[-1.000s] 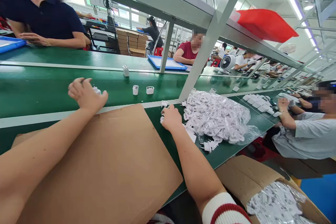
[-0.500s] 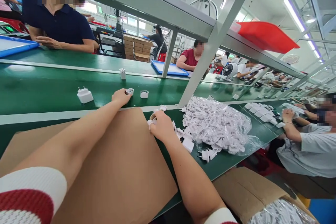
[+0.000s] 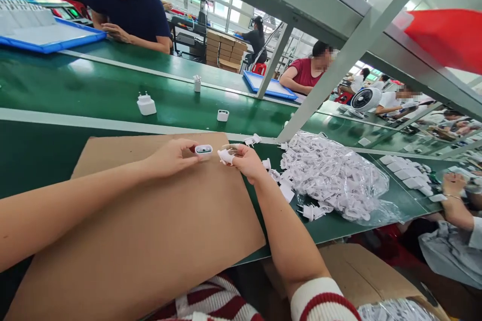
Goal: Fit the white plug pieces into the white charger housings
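My left hand point(image 3: 171, 157) pinches a small white charger shell point(image 3: 204, 149) above the brown cardboard sheet point(image 3: 150, 241). My right hand point(image 3: 244, 160) is closed on a small white plug part point(image 3: 226, 156), a short gap to the right of the shell. Both hover over the cardboard's far edge. A clear bag heaped with white plug parts point(image 3: 331, 175) lies just right of my right hand, with several loose parts point(image 3: 288, 191) spilled beside it.
On the green conveyor belt point(image 3: 75, 93) sit a finished white charger point(image 3: 146, 104), another shell point(image 3: 223, 115) and an upright piece point(image 3: 197, 83). People sit across the line and at right. Blue trays point(image 3: 52, 40), a grey shelf post point(image 3: 339, 65) and a cardboard box point(image 3: 361, 276) surround me.
My left hand picked a shell off the belt and brought it back over the cardboard. My right hand lifted a plug part toward it. The finished charger stayed on the belt.
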The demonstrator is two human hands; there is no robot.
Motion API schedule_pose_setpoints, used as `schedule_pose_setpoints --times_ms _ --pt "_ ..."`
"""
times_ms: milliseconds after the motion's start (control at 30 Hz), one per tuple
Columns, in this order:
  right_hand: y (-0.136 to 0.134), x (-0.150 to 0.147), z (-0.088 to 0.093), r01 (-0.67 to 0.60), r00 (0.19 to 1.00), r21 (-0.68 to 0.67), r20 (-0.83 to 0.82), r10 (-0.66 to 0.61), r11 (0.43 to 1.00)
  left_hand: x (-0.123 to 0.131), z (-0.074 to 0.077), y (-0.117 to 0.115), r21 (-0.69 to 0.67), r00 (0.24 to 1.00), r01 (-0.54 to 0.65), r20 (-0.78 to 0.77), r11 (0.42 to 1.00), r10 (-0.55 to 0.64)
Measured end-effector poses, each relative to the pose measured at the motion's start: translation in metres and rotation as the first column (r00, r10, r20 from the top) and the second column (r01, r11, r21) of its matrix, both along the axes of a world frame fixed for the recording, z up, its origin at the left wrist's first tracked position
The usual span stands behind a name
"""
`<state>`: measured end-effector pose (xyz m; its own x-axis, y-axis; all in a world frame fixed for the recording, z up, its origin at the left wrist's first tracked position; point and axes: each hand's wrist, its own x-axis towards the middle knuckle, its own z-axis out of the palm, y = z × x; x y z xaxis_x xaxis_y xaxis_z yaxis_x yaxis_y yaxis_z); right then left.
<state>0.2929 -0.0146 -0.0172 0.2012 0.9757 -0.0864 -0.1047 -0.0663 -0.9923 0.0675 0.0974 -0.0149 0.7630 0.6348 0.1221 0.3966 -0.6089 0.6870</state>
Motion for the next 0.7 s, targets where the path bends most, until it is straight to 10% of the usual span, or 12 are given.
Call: schedule_pose_setpoints --times_ms 467,700 --pt "-0.004 -0.038 -0.003 0.12 0.982 0.161 0.126 -0.141 0.98 -0.013 -0.024 -0.026 0.048 0.988 0.131 0.071 0.99 -0.134" --pt "-0.018 -0.045 0.006 -0.009 0.975 0.119 0.223 -0.018 0.993 -0.013 -0.024 -0.028 0.058 0.988 0.129 0.078 0.99 -0.133"
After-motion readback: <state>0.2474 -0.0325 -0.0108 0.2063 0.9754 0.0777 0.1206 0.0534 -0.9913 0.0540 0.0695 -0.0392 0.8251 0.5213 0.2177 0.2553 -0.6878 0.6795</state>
